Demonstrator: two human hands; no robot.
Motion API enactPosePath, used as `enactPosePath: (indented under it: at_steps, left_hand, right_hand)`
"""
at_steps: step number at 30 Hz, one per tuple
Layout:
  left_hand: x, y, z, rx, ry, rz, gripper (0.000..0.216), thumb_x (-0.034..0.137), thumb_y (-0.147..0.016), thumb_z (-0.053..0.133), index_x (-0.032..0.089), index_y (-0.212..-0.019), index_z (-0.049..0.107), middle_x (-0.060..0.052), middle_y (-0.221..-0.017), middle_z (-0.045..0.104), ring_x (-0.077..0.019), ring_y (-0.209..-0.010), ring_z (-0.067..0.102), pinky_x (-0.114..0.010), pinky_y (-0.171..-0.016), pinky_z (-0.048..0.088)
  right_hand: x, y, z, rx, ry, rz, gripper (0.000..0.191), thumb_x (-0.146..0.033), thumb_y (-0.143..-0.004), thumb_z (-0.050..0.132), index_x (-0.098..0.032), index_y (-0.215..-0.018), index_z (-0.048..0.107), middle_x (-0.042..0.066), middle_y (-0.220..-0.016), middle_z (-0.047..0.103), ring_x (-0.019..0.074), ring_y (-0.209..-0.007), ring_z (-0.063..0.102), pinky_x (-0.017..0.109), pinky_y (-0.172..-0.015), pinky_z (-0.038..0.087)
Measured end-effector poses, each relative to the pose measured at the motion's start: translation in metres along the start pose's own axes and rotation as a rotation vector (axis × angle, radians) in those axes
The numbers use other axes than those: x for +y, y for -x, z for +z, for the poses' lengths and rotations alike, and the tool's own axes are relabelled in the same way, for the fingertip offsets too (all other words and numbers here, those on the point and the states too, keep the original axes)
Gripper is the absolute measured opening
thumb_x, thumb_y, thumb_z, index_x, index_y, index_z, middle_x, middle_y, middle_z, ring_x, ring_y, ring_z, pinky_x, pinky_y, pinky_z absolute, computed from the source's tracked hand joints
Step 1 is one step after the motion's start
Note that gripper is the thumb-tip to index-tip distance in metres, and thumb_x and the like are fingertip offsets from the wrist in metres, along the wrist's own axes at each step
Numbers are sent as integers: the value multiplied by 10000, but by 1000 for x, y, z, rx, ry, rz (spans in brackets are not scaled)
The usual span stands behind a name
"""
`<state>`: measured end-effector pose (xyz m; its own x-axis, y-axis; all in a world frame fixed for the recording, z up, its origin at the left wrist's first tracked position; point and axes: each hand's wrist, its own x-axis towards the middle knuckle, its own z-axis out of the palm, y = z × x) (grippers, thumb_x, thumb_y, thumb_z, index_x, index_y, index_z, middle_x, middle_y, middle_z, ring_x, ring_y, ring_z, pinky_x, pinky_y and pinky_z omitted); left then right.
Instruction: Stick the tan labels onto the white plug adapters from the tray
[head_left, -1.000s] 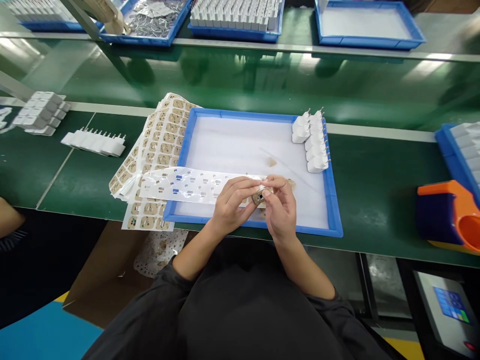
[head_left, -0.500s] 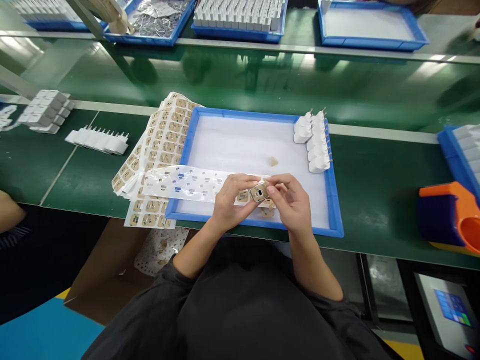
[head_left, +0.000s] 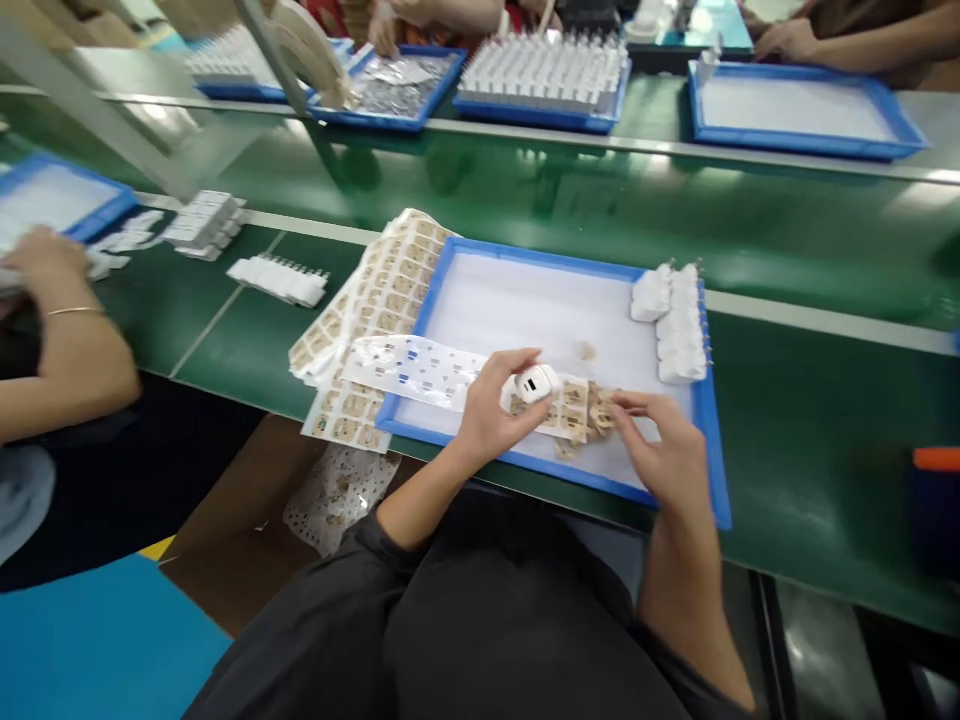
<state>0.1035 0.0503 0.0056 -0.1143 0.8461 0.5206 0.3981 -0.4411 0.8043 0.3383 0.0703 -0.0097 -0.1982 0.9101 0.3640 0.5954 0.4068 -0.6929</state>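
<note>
My left hand (head_left: 491, 412) is closed round a small white charger plug (head_left: 534, 383), its port face turned up, above the near edge of a blue tray (head_left: 439, 290). My right hand (head_left: 660, 450) rests to the right on the tray's white liner, fingertips pinched at a little heap of tan stickers (head_left: 596, 415). A clear backing sheet (head_left: 409, 365) with small marks lies across the tray's left rim under my left hand. A row of white charger plugs (head_left: 679, 325) stands along the tray's right side.
Sheets of tan stickers (head_left: 375, 300) fan out left of the tray. More white plugs (head_left: 277, 278) lie on the green belt at left, near a co-worker's arm (head_left: 64, 340). Blue trays (head_left: 795, 110) of parts line the far side, with other people's hands there.
My hands have come apart: the right has left the plug and dropped to the stickers on the tray, the left keeps the plug. The camera swung left and tilted, bringing the co-worker into view.
</note>
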Motion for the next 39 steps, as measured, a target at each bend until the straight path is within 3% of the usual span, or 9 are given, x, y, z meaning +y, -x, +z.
enactPosePath:
  at_steps: [5,13,19,22,25,28,33,36,39]
  left_hand:
    - [-4,-11,-65,260,-310,52,332,255,-850,736,222,-1170,651,-81,-1138,684,-211,-1042,660,-353,-891,563]
    - [-146,-12,-264,678,-675,-121,374,436,-827,765,163,-1016,592,40,-875,661,-73,-745,596,-236,-702,530]
    - [-173,-4,-300,611,-648,-174,467,540,-719,814,214,-774,484,106,-593,487,-84,-579,527,-353,-760,541]
    - [-156,-4,-298,572,-691,-237,444,501,-696,827,208,-857,534,42,-742,625,-281,-915,692,-549,-927,500]
    - [-118,-13,-267,503,-852,-339,443,538,-800,721,193,-1052,602,-65,-1123,694,-458,-1263,565,-650,-1024,424]
    - [-72,-26,-201,246,-799,-327,383,461,-896,624,199,-1175,643,-113,-1241,674,-362,-1173,636,-553,-953,543]
    - [-37,-36,-88,-524,-560,-27,293,351,-957,576,218,-1198,675,-94,-1310,669,-273,-1267,589,-479,-1125,466]
    - [-40,-34,-57,-766,-614,1,419,311,-899,676,205,-1301,632,-133,-1510,516,-327,-1419,453,-509,-1188,391]
    - [-44,-34,-50,-805,-682,-86,594,338,-844,738,177,-1387,560,-168,-1500,500,-359,-1399,463,-523,-1170,396]
  right_hand:
    - [26,-8,-2,76,203,-37,145,-401,-938,610,-340,-976,735,106,-1206,719,344,-1088,700,519,-868,572]
    - [22,-8,3,124,137,-56,247,-460,-939,599,-257,-992,727,93,-1111,740,315,-1042,703,518,-897,579]
    - [22,-5,1,92,143,-34,227,-383,-968,567,-221,-1017,717,104,-1116,726,283,-1051,693,496,-949,557]
    - [15,-7,0,34,147,-4,219,-346,-979,543,-222,-1057,705,101,-1137,722,274,-1081,681,470,-971,545]
    - [3,-11,4,-63,162,-13,213,-303,-975,543,-217,-1087,703,99,-1139,725,286,-1096,656,471,-968,534]
    - [-13,-15,14,-151,157,-74,203,-262,-971,547,-209,-1091,702,101,-1127,724,292,-1068,641,470,-944,528]
    - [-40,-17,44,-292,178,-219,196,-210,-968,562,-201,-1102,705,92,-1129,732,284,-1050,634,461,-961,500]
    - [-47,-15,58,-333,252,-249,199,-200,-950,598,-187,-1118,704,100,-1140,726,302,-1073,616,481,-985,478]
    - [-46,-13,65,-356,291,-253,217,-230,-930,644,-179,-1133,700,108,-1156,713,315,-1091,604,487,-971,480]
